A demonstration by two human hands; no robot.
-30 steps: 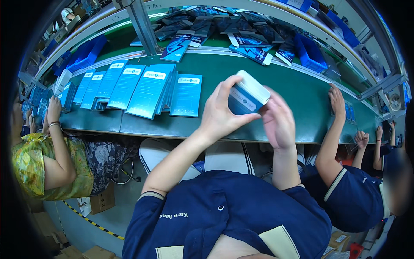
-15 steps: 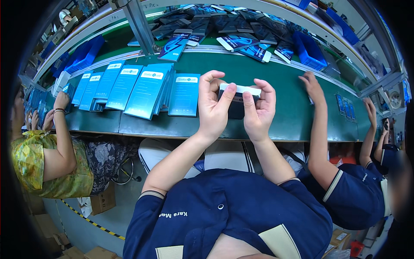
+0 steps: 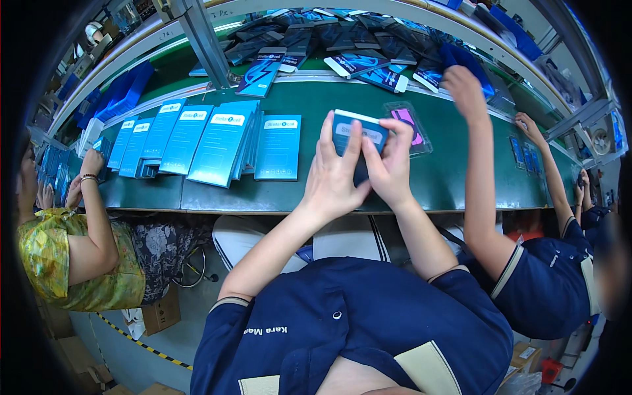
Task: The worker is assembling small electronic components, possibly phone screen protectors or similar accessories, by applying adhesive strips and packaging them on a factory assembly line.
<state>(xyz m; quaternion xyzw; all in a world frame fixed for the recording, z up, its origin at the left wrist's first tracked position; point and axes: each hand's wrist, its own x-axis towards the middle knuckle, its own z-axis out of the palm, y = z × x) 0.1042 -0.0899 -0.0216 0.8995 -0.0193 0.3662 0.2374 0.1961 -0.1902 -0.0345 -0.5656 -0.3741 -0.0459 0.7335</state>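
Note:
Above the green table a flat, dark blue retail box (image 3: pixel 342 129) with a pale label is held between both my hands. My left hand (image 3: pixel 331 176) grips its left side, fingers over the front face. My right hand (image 3: pixel 390 172) is closed round the right side, with its thumb pressed near the lower front. Parts of the box are hidden behind my fingers. Just right of my hands lies a clear plastic pack (image 3: pixel 424 143) with a pink insert. Light-blue boxes (image 3: pixel 277 148) lean in overlapping stacks to the left.
A heap of dark boxes (image 3: pixel 342 36) lies beyond the rail. Blue bins (image 3: pixel 128 89) stand at the far left and behind the co-worker's hand (image 3: pixel 465 92) on the right. Another person's hand (image 3: pixel 93 162) works at the left. A metal post (image 3: pixel 205 49) rises from the rail.
The box has turned so its labelled front shows; before, its white end faced up under my thumbs. The clear pack has appeared on the table, and the right-hand co-worker's hand has moved farther back.

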